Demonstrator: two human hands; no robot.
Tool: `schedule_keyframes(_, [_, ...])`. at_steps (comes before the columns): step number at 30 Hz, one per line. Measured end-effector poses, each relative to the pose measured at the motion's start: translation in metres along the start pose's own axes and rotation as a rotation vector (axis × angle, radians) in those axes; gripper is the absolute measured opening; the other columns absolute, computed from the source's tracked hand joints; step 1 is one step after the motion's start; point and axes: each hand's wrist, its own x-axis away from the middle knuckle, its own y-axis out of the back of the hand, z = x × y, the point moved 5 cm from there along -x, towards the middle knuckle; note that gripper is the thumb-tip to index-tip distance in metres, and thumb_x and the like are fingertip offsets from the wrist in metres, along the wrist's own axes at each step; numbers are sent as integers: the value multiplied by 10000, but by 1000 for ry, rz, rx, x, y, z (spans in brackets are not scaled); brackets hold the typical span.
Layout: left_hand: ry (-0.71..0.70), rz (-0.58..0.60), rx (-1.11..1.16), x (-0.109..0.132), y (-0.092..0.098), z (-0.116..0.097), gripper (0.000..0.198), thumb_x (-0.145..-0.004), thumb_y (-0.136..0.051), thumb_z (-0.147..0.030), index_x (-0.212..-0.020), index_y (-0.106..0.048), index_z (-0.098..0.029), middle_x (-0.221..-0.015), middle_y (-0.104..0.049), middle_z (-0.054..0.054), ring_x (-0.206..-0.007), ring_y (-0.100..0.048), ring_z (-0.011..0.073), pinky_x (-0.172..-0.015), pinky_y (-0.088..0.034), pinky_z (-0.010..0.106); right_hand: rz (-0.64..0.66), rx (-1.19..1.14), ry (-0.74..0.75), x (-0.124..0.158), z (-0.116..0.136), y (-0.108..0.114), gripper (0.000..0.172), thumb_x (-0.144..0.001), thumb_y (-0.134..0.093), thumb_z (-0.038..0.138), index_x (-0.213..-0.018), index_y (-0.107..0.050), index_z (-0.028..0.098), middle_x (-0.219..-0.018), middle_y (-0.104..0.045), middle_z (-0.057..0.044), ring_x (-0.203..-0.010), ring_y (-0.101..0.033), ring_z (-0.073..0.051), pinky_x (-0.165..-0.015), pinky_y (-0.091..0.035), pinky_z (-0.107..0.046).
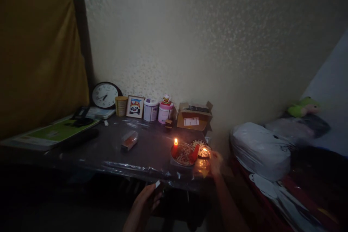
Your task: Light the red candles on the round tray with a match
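Two red candles stand on a patterned plate (182, 155) near the front right corner of the worktop (114, 152). One candle, the lit candle (174, 148), stands upright at the plate's left rim with a small flame on top. The other, the unlit candle (194, 154), leans at the plate's right rim. Just behind and to the right sits a small dish (200, 148), and a lit match (205, 150) burns over it, close beside the unlit candle.

The right hand (216, 161) reaches in from the front right edge and pinches the match between closed fingertips, almost touching the dish. The left hand (145, 199) hangs below the front edge, well apart from the plate, curled around a small box (157, 183) whose pale end shows above the fingers.

Clear plastic sheeting covers the worktop and gleams along its front edge. Near the middle lies a small wrapped packet (129, 140), clear of both hands. Along the back edge, against the wall, stand a round clock (104, 95), a yellow tin (121, 106), a framed picture (135, 107), a white tub (150, 110) and a pink tub (165, 112) with a little figurine (166, 99) on top. A cardboard box (194, 117) sits at the back right corner, right behind the plate. A green booklet (54, 132) lies at the left end. Beyond the right edge, a full white bag (259, 148) rests on a bed.
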Motion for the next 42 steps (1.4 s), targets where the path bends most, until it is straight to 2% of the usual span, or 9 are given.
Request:
schedule_keyframes(5, [39,-19,-11,2,-4,-2,318,-600,-664,-478,-804,-675,-233,-1071,-683,73,-1104,-529,308,-961,-334,423,60,120,32,-7,3,-12,204,-663,-522,339,-531,-605,207,-597,-587,-59,-550,-498,-183,-507,-339,-296])
schedule_keyframes(13, [68,-23,-4,-4,-2,-1,273,-548,-696,-460,-699,-655,-237,-1014,-699,77,-1114,-518,325,-959,-339,437,165,245,135,-8,16,-30,189,-683,-551,312,-552,-617,192,-583,-527,2,-579,-496,-148,-548,-348,-238])
schedule_keyframes(16, [85,-71,-10,-7,4,2,282,-528,-709,-461,-696,-649,-243,-992,-706,80,-1115,-519,334,-962,-336,457,145,268,161,-6,19,-24,190,-709,-535,302,-594,-636,189,-624,-548,-15,-616,-510,-152,-583,-370,-241])
schedule_keyframes(19, [106,-123,-14,-7,9,5,291,-493,-731,-474,-658,-641,-253,-961,-713,71,-1119,-515,338,-967,-329,457,110,269,188,2,29,-2,245,-763,-491,335,-669,-646,171,-705,-578,-54,-663,-534,-170,-624,-400,-265])
schedule_keyframes(22, [110,-111,-7,-5,8,6,315,-481,-738,-485,-663,-640,-247,-963,-711,77,-1118,-514,330,-964,-331,444,134,235,264,31,55,27,280,-804,-477,378,-671,-622,179,-704,-592,-54,-674,-549,-170,-645,-424,-262])
schedule_keyframes(25, [114,-48,-5,0,-1,7,355,-518,-716,-494,-734,-648,-221,-984,-697,86,-1067,-544,309,-942,-344,433,288,92,405,82,97,41,257,-861,-456,342,-687,-577,196,-659,-582,-21,-648,-558,-148,-644,-446,-239])
schedule_keyframes(29, [81,-9,-87,3,-8,9,368,-533,-720,-478,-744,-653,-183,-804,-688,58,-871,-605,263,-826,-409,379,492,-26,475,157,130,27,231,-891,-430,282,-731,-581,213,-741,-609,-13,-728,-595,-130,-702,-474,-204])
schedule_keyframes(34, [-5,36,-224,1,-6,10,321,-566,-732,-421,-753,-642,-176,-684,-630,0,-689,-569,172,-675,-409,283,637,-97,465,207,111,-2,197,-856,-491,392,-916,-609,246,-939,-639,-26,-869,-615,-143,-776,-488,-189])
schedule_keyframes(42, [-131,93,-438,-1,-4,5,294,-596,-716,-405,-737,-611,-169,-687,-585,-15,-667,-502,140,-652,-376,257,747,-113,451,218,74,-17,198,-850,-488,409,-866,-606,251,-851,-653,-8,-791,-628,-122,-724,-487,-159])
